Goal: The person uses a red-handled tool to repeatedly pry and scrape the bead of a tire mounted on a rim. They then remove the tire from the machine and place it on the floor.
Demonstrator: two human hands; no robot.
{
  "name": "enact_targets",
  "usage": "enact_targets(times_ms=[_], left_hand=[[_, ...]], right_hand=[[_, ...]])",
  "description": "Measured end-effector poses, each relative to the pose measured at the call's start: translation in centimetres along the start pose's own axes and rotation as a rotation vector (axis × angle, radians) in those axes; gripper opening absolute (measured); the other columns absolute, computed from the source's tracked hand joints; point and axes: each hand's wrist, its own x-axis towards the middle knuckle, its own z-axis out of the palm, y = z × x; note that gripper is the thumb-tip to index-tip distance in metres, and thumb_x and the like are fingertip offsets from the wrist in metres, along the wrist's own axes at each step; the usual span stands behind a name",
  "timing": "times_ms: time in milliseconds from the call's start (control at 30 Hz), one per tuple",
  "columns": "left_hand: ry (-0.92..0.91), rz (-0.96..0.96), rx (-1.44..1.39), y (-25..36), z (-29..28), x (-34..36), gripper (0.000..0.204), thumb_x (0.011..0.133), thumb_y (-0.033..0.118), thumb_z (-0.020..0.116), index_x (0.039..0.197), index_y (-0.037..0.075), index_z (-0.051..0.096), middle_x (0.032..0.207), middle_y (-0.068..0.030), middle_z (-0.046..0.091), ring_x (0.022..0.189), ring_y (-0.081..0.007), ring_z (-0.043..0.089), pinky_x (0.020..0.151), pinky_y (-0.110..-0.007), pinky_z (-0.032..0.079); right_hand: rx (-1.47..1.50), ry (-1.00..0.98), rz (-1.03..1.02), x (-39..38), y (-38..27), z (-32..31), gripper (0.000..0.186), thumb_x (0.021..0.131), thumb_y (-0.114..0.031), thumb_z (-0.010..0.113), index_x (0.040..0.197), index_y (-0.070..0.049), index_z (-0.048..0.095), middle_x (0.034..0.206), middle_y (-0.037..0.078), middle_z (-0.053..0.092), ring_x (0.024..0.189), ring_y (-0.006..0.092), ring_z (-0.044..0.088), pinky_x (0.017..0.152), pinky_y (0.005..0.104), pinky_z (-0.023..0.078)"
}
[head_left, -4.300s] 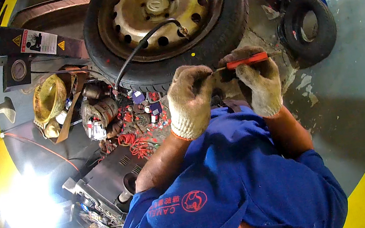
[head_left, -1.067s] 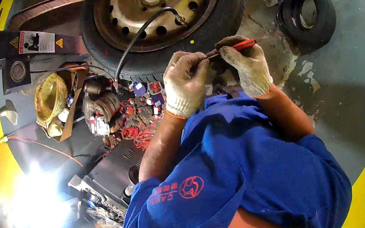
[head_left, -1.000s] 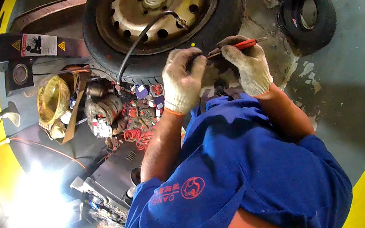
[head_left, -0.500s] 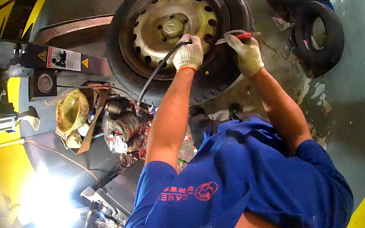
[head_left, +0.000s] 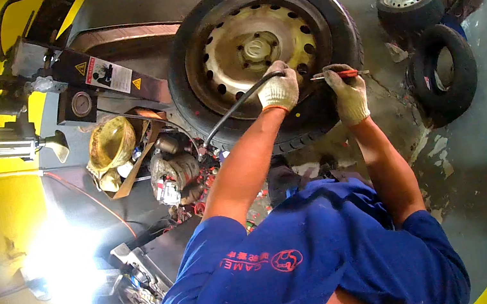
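Left hand (head_left: 280, 89) clamps the black hose (head_left: 239, 107) at five o'clock over the steel wheel (head_left: 255, 51); right hand (head_left: 349, 96) clasps a red-handled tool (head_left: 347, 73) near four — ideally, steady hose, tool tip clear of the tyre (head_left: 183, 87).

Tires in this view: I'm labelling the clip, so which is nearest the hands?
The large central wheel, crossed by the black hose in the left hand; the other tires lie farther right.

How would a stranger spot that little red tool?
Find the big wheel at top centre. By its lower right edge is the gloved right hand, gripping the tool. Look for a slim red body with thin ends poking out, unlike the black hose in the left hand.
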Motion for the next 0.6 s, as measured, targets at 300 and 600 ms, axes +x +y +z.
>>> enact_targets(times_ms=[300,600], left_hand=[[0.039,0.114,0.254,-1.3,1.0,0.6,0.021,0.099,0.025,0.051,0.108,0.009,0.061,0.095,-0.0219,0.07,0.093,-0.0459,0.067,0.081,-0.05,0.052],[0.016,-0.035,0.013,-1.0,0.6,0.5,0.019,0.099,0.023,0.052,0.101,0.008,0.063,0.091,-0.0227,0.071,0.09,-0.0447,0.068,0.081,-0.05,0.053]], right_hand=[[-0.045,-0.006,0.006,0.6,1.1,-0.5,0.018,0.096,-0.01,0.072,0.11,0.001,0.071,0.1,0.006,0.073,0.091,0.0134,0.067,0.086,0.0273,0.053],[-0.15,0.001,-0.004,0.6,0.8,-0.6,0.017,0.096,-0.011,0.072,0.11,-0.001,0.072,0.101,0.002,0.071,0.091,0.0116,0.064,0.087,0.0275,0.051]])
